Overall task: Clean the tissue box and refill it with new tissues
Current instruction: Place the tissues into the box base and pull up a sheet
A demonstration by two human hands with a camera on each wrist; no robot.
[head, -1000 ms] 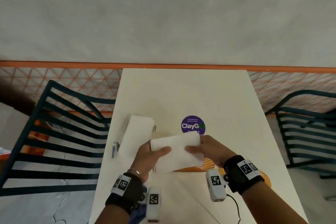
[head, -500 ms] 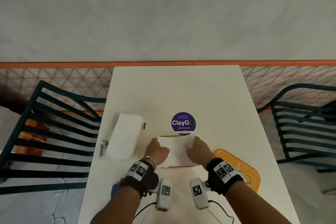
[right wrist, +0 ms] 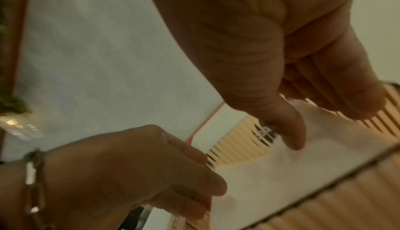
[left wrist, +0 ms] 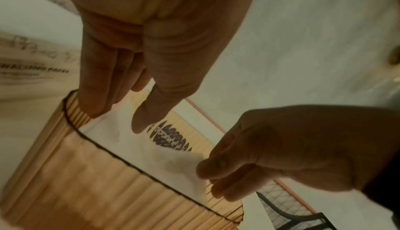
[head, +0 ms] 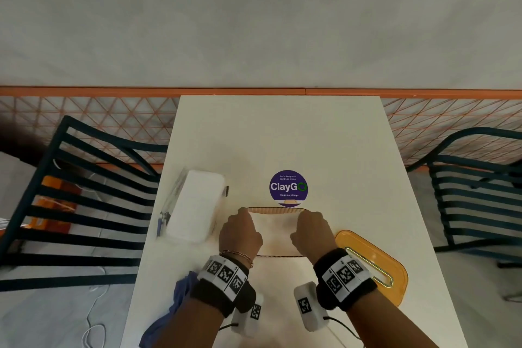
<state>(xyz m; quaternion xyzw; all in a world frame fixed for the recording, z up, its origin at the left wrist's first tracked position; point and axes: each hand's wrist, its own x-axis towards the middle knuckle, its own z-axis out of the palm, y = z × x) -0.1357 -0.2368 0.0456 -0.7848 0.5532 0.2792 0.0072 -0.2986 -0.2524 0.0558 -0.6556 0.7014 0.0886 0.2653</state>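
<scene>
Tissues (head: 275, 230), a white stack, sit inside the open-topped tissue box (head: 275, 210), directly between the two hands. Left hand (head: 240, 234) has straight fingers pressing the stack's left end down at the box wall; right hand (head: 309, 233) presses the right end likewise, fingers extended, gripping nothing. Judged soft, light and compressible, the stack should be pushed flat at both ends, not pinched. Ribbed amber box walls look rigid but thin. Right of the right hand lies the amber lid (head: 370, 265); left of the left hand, a tissue pack (head: 195, 203) on the bench (head: 282, 135).
</scene>
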